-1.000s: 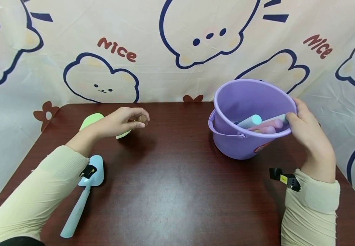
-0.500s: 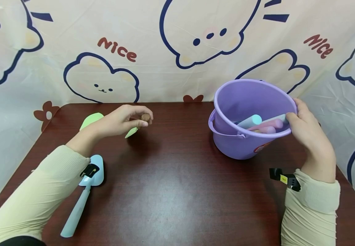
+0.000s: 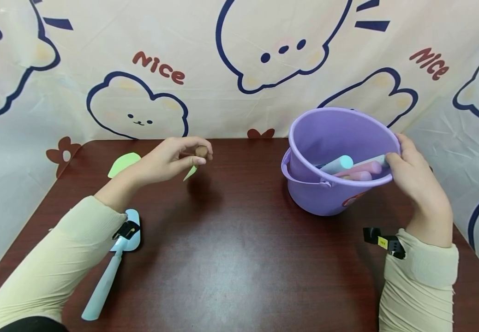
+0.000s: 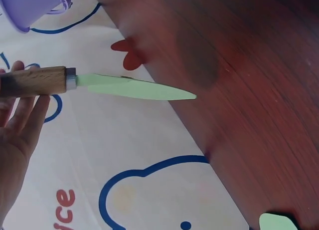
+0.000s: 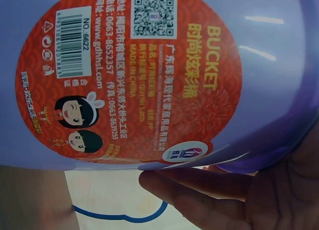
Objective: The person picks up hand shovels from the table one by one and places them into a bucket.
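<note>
In the head view my left hand [image 3: 169, 159] grips a small trowel by its wooden handle [image 3: 201, 151], above the table's far left half. The left wrist view shows its pale green blade [image 4: 137, 87] nearly side-on, tapering to a point beyond a metal collar. My right hand [image 3: 418, 180] holds the right rim of a purple bucket [image 3: 314, 196], which tilts toward it. Several tools stand inside, their blue handle [image 3: 338, 164] and pink handle [image 3: 364, 168] showing. In the right wrist view, fingers lie along the bucket's wall beside its red label [image 5: 139, 80].
A light blue shovel [image 3: 104, 281] lies at the left front, its blade partly under my left sleeve. Behind the left forearm a pale green piece [image 3: 124, 163] lies on the dark wooden table [image 3: 231, 258]. A printed cloth [image 3: 206, 106] hangs behind the table.
My left hand has moved right and slightly away with the trowel, whose blade turned narrower to view. The right hand and bucket stay in place.
</note>
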The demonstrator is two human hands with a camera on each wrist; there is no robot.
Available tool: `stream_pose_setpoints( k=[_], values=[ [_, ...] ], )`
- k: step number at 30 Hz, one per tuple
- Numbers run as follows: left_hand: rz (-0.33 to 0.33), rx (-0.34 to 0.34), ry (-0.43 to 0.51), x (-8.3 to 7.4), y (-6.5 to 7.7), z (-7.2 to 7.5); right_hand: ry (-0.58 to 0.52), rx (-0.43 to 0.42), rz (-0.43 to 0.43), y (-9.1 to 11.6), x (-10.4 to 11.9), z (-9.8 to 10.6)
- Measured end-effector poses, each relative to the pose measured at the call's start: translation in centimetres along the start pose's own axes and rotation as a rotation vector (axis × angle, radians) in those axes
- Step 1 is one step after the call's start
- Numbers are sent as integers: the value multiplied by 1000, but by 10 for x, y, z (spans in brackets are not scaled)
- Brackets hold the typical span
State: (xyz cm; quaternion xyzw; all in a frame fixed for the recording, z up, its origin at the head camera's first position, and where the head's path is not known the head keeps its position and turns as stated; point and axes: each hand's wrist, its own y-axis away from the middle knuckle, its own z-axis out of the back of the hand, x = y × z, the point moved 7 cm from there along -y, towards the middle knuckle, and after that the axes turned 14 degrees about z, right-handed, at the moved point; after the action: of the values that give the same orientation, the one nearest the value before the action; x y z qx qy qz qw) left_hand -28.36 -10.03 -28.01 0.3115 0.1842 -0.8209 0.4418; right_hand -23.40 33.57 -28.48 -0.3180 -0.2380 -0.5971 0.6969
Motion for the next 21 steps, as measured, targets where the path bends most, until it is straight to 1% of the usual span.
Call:
stream_pose_setpoints(
  k=[4, 7, 13, 16, 19, 21],
  values=[
    [-26, -58, 33, -6, 0, 3, -5, -3, 1, 0, 0, 0],
    [-44, -80, 56, -10, -1, 5, -17, -9, 5, 0, 0, -1],
    [-48, -130, 95, -16, -1, 9, -17, -11, 7, -1, 1, -1],
    [-41, -155, 138, -20, -4, 11, -16, -12, 2, -1, 2, -1],
    [-36, -165, 195, -24, -7, 13, -23, -11, -6, 0, 1, -1],
    [-50, -174, 233, -27, -9, 14, -29, -10, -9, 0, 1, -2]
  ],
)
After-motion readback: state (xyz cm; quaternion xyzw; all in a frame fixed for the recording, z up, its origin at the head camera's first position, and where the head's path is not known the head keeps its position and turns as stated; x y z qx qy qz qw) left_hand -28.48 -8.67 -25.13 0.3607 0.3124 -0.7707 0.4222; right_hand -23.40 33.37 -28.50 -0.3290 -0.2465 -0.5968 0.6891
